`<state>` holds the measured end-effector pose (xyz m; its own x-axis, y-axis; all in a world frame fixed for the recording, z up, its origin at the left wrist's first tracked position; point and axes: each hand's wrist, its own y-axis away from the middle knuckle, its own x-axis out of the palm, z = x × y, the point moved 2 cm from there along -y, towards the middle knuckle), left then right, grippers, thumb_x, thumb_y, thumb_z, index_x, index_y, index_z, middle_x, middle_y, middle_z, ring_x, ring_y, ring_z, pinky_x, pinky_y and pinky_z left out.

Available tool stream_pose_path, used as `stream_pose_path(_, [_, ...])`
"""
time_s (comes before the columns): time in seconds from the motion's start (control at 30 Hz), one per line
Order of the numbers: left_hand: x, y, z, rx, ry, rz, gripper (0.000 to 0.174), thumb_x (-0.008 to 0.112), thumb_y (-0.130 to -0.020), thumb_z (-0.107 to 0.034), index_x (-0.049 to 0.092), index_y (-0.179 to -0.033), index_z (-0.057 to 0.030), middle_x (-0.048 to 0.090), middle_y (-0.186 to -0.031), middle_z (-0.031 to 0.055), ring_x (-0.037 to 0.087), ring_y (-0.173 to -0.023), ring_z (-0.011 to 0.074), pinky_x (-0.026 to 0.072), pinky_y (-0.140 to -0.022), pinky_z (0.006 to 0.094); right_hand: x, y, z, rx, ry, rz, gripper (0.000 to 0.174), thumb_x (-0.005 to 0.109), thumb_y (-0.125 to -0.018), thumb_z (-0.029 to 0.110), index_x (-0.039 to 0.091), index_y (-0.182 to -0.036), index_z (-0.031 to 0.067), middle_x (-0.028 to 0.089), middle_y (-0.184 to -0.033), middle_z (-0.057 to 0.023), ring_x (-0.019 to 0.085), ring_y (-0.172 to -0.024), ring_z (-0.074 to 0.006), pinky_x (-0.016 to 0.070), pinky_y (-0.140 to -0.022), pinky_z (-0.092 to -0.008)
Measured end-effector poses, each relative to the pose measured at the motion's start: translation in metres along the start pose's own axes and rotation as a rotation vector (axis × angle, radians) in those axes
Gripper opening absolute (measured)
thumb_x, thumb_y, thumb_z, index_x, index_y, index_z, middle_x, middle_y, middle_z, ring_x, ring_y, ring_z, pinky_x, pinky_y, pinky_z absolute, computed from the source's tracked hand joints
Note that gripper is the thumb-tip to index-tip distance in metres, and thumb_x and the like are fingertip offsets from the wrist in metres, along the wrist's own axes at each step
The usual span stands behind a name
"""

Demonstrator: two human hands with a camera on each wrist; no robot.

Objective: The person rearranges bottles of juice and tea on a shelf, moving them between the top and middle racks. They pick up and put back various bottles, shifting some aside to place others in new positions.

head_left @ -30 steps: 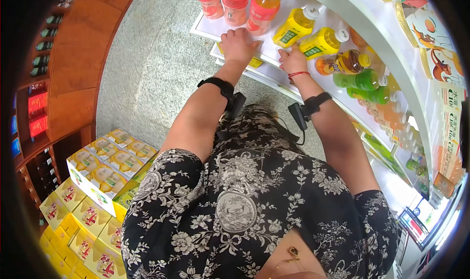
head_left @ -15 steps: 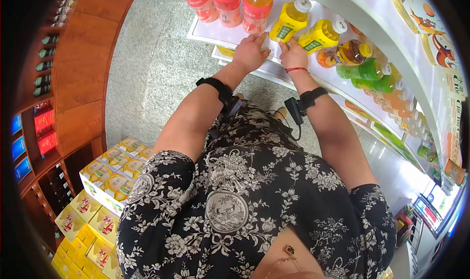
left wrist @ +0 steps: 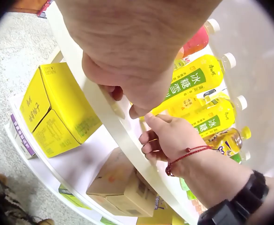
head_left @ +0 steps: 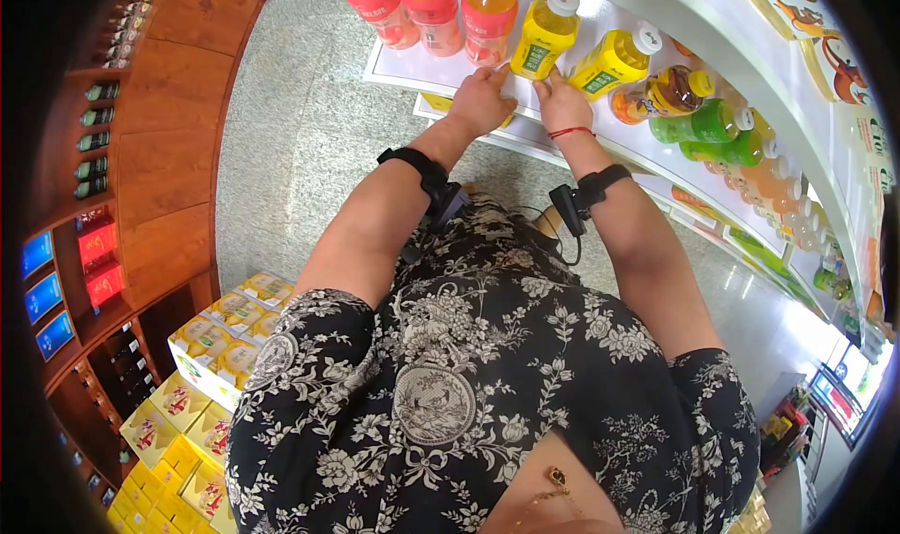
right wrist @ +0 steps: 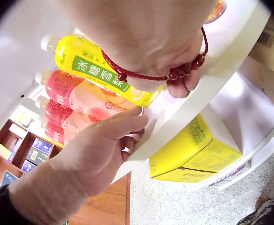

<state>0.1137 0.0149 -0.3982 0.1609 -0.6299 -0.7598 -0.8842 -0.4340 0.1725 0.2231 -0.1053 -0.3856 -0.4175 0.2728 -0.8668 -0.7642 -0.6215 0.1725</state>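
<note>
A yellow-labelled drink bottle (head_left: 547, 39) with a white cap stands at the front of the white shelf (head_left: 412, 68). At its base, on the left, is my left hand (head_left: 480, 101), its thumb side towards the bottle. My right hand (head_left: 564, 109), with a red bracelet, reaches the base from the other side. In the right wrist view, the left hand (right wrist: 97, 150) points a finger to the bottle's bottom edge, the others bent at the shelf edge. The left wrist view shows the right hand (left wrist: 174, 136) with its thumb side near the bottle and its lower fingers loosely bent.
Pink-labelled bottles (head_left: 487, 23) stand to the left, another yellow bottle (head_left: 611, 63) to the right. Brown-labelled (head_left: 664, 95) and green bottles (head_left: 696, 121) follow along the curved shelf. A yellow carton (left wrist: 57, 110) sits on the lower shelf. Stacked gift boxes (head_left: 211, 346) are at lower left.
My left hand has moved from in front of the pink bottles to the yellow bottle's base. That bottle has shifted left, nearer the pink ones, and leans less in the view. The right hand stays at its base.
</note>
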Motion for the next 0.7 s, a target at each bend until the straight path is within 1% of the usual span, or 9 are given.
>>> stream_pose_path(0.17, [0.001, 0.0007, 0.0019, -0.018, 0.055, 0.009, 0.07, 0.065, -0.078, -0.029, 0.042, -0.14, -0.0057, 0.052, -0.125, 0.02, 0.052, -0.114, 0.0343, 0.0419, -0.099, 0.0378, 0.0004, -0.0011, -0.0013, -0.002, 0.025, 0.024, 0.051, 0.053, -0.091, 0.037, 0.044, -0.136, 0.0165, 0.067, -0.1, -0.017, 0.065, -0.093, -0.0352, 0.051, -0.08, -0.0472])
stream_pose_path(0.23, [0.0031, 0.0002, 0.0039, 0.061, 0.022, -0.098, 0.067, 0.067, -0.076, -0.023, 0.046, -0.137, -0.0044, 0.056, -0.107, 0.0181, 0.059, -0.094, 0.029, 0.0483, -0.086, 0.0365, 0.0014, -0.0022, -0.0021, -0.014, 0.029, 0.013, 0.051, 0.052, -0.091, 0.038, 0.044, -0.136, 0.0162, 0.067, -0.099, -0.0177, 0.065, -0.093, -0.0355, 0.051, -0.08, -0.0474])
stream_pose_path(0.27, [0.0038, 0.0002, 0.0049, 0.06, 0.022, -0.1, 0.067, 0.067, -0.076, -0.023, 0.046, -0.137, -0.0044, 0.056, -0.107, 0.0181, 0.059, -0.094, 0.029, 0.0483, -0.086, 0.0365, 0.0009, -0.0021, -0.0019, -0.016, 0.03, 0.013, 0.051, 0.052, -0.091, 0.038, 0.044, -0.136, 0.0162, 0.067, -0.099, -0.0177, 0.065, -0.093, -0.0355, 0.051, -0.08, -0.0474])
stream_pose_path(0.37, [0.0011, 0.0005, 0.0024, 0.062, 0.031, -0.107, 0.067, 0.068, -0.076, -0.023, 0.046, -0.137, -0.0051, 0.056, -0.107, 0.0184, 0.059, -0.094, 0.0292, 0.0484, -0.086, 0.0365, 0.0001, -0.002, -0.002, -0.014, 0.028, 0.031, 0.052, 0.052, -0.091, 0.038, 0.043, -0.137, 0.015, 0.067, -0.1, -0.0186, 0.065, -0.093, -0.0356, 0.0509, -0.08, -0.0474])
stream_pose_path(0.43, [-0.001, 0.001, 0.0011, -0.018, 0.076, 0.001, 0.072, 0.066, -0.077, -0.03, 0.042, -0.14, -0.0058, 0.053, -0.123, 0.021, 0.052, -0.114, 0.0341, 0.0422, -0.099, 0.0376, 0.0004, -0.0023, -0.0024, -0.026, 0.028, 0.03, 0.053, 0.052, -0.091, 0.038, 0.043, -0.137, 0.0139, 0.067, -0.1, -0.0193, 0.064, -0.094, -0.0355, 0.0509, -0.08, -0.0474])
stream_pose_path(0.57, [-0.0004, 0.0004, 0.0025, -0.021, 0.068, 0.003, 0.072, 0.066, -0.076, -0.031, 0.042, -0.139, -0.0061, 0.053, -0.123, 0.0212, 0.052, -0.114, 0.0344, 0.0423, -0.099, 0.0379, 0.0033, -0.0039, -0.0056, -0.036, 0.027, 0.03, 0.054, 0.051, -0.091, 0.038, 0.042, -0.138, 0.0135, 0.067, -0.101, -0.0194, 0.064, -0.094, -0.0354, 0.0507, -0.081, -0.0472])
stream_pose_path(0.63, [0.0001, 0.0, 0.002, 0.018, 0.058, -0.076, 0.072, 0.069, -0.074, -0.026, 0.044, -0.139, -0.0069, 0.057, -0.111, 0.0194, 0.059, -0.096, 0.0292, 0.048, -0.088, 0.0373, 0.0042, -0.0047, -0.0066, -0.046, 0.007, 0.031, 0.055, 0.052, -0.091, 0.038, 0.041, -0.139, 0.0144, 0.066, -0.102, -0.0194, 0.064, -0.096, -0.0352, 0.0505, -0.082, -0.0467])
stream_pose_path(0.7, [-0.0001, -0.001, -0.0011, -0.015, 0.057, -0.073, 0.074, 0.069, -0.074, -0.027, 0.042, -0.14, -0.0072, 0.057, -0.112, 0.0194, 0.059, -0.096, 0.0292, 0.0478, -0.088, 0.0375, 0.0047, -0.0051, -0.007, -0.041, 0.01, 0.033, 0.055, 0.052, -0.091, 0.038, 0.041, -0.14, 0.0147, 0.066, -0.103, -0.0196, 0.064, -0.097, -0.0352, 0.0503, -0.082, -0.0463])
